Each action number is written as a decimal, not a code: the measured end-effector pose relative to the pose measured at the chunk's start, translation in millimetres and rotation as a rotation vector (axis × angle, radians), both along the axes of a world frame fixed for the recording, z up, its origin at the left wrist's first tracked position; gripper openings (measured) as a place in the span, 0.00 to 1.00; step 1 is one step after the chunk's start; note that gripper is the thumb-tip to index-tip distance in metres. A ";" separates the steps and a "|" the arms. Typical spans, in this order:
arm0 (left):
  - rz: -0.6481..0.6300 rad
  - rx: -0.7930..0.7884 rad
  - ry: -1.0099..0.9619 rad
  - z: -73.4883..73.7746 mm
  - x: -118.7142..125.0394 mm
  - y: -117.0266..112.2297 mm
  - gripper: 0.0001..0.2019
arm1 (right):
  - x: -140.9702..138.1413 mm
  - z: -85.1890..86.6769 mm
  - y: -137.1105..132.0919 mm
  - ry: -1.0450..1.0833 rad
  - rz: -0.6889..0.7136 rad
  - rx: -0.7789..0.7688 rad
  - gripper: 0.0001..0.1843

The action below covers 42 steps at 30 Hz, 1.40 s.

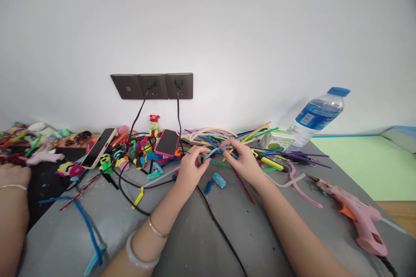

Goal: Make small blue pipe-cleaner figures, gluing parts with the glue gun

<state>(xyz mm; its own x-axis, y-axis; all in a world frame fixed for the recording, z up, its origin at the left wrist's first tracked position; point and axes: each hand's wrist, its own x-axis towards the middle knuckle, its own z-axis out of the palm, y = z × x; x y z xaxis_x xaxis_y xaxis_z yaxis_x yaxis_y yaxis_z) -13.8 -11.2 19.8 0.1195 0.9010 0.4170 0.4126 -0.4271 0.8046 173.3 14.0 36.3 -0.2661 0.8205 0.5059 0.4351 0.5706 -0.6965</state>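
A light blue pipe cleaner (215,151) runs between my two hands, bent in a shallow curve above the grey table (247,242). My left hand (194,165) pinches its left end between thumb and finger. At the other end my right hand (241,159) has its thumb and fingers closed on it. Just below the hands lie a fluffy light blue piece (219,180) and a short darker blue piece (208,187). Behind them spreads a heap of colourful pipe cleaners (224,133).
A pink glue gun (357,220) lies at the right, near a water bottle (316,117) and a yellow-handled cutter (269,162). Two phones (167,143) rest among small pipe cleaner figures. Black cables (221,227) cross the table. Another person's arm (13,207) is at far left.
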 end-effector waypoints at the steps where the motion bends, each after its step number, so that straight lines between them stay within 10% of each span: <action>1: -0.003 -0.003 -0.003 0.4 0.1 -0.2 0.10 | 0.4 0.1 0.2 -0.001 -0.007 0.002 0.04; 20: 0.052 0.133 -0.108 -0.2 -2.1 -0.4 0.05 | 2.4 0.3 0.4 -0.020 0.065 -0.026 0.04; 42: -0.019 -0.159 -0.430 -0.3 1.5 -1.2 0.04 | -2.2 -4.4 2.0 0.300 0.179 -0.303 0.13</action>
